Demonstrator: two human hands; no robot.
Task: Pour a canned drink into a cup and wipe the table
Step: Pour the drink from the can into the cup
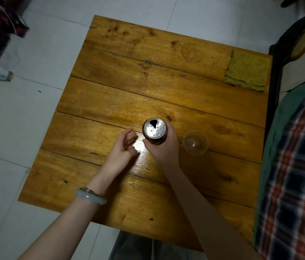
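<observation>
My right hand (164,147) fingers grasp the opened can (155,130), upright; clear cup (195,143) at its 3 o'clock. Left hand (122,145) fingers loosely curled, holding nothing.

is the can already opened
Yes, the can, held upright by the right hand, shows a dark open mouth in its lid.

A dark purple can (154,130) with a silver top stands on a honey-brown, knotted plank tabletop (110,94), beside a clear cup (195,143); a yellow-green woven cloth (247,70), pale grey floor tiles (35,53) and red-navy-white plaid fabric (298,175) surround it.
</observation>
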